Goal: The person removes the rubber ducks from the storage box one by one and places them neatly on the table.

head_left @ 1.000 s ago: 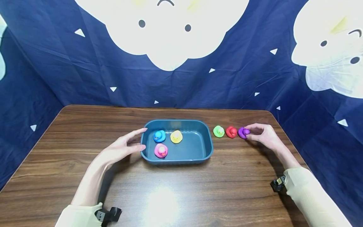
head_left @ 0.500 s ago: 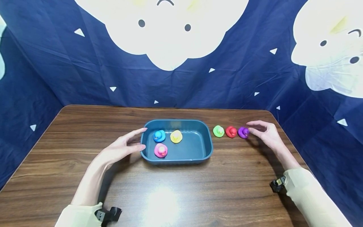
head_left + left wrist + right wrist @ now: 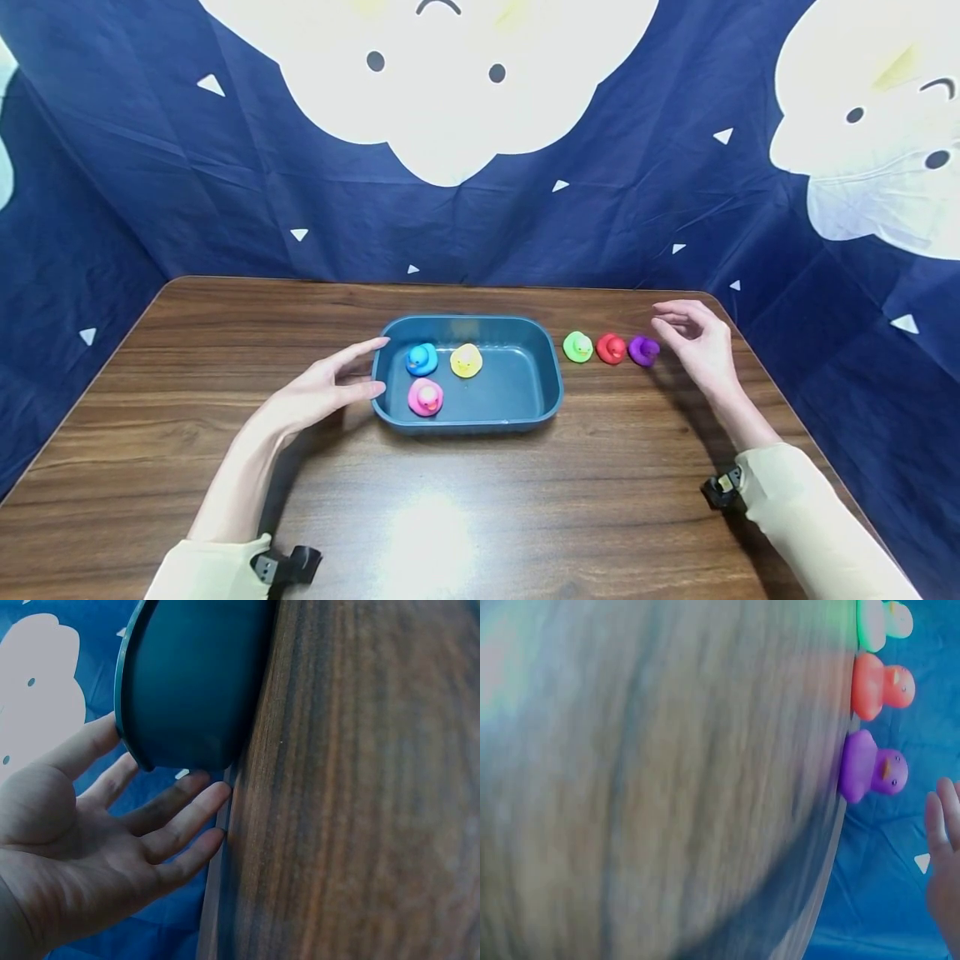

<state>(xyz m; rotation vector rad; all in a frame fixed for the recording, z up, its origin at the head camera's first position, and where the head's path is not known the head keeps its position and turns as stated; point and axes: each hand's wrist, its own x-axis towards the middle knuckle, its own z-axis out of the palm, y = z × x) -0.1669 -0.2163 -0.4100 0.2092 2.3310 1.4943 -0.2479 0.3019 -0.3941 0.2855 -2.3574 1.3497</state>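
Note:
Fingertips of my left hand (image 3: 311, 396) touch the left rim of a dark teal bin (image 3: 510, 428), thumb and fingers spread, as the left wrist view also shows. Inside it sit a blue rubber duck (image 3: 422, 360), a yellow rubber duck (image 3: 467, 361) and a pink rubber duck (image 3: 426, 397). To the bin's right, a green rubber duck (image 3: 577, 347), a red rubber duck (image 3: 611, 349) and a purple rubber duck (image 3: 643, 351) stand in a row. My right hand (image 3: 701, 342) hovers just right of the purple duck, apart from it and holding nothing, its fingers loosely bent.
All of this is on a brown wood-grain table (image 3: 585, 508). A dark blue curtain (image 3: 480, 225) with white clouds rises behind the table and along both sides. Small black cameras are strapped to both wrists.
My right hand has let go of the purple duck, then drawn up and to the right, away from it. The left hand and the bin have stayed in place.

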